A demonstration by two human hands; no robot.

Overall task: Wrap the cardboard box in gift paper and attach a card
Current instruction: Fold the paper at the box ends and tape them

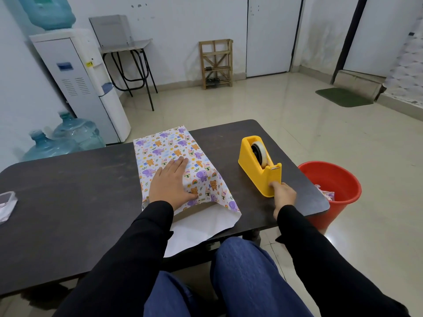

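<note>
Gift paper printed with purple elephants and orange bears covers the cardboard box on the dark table; the box itself is hidden. The paper's white inner side sticks out past the table's near edge. My left hand lies flat, palm down, on top of the wrapped box. My right hand is at the near end of a yellow tape dispenser, fingertips at the cutter; whether it holds tape I cannot tell. No card is visible.
A red bucket with paper scraps stands on the floor right of the table. A clear plastic container sits at the table's left edge. A water dispenser and bottles stand behind on the left.
</note>
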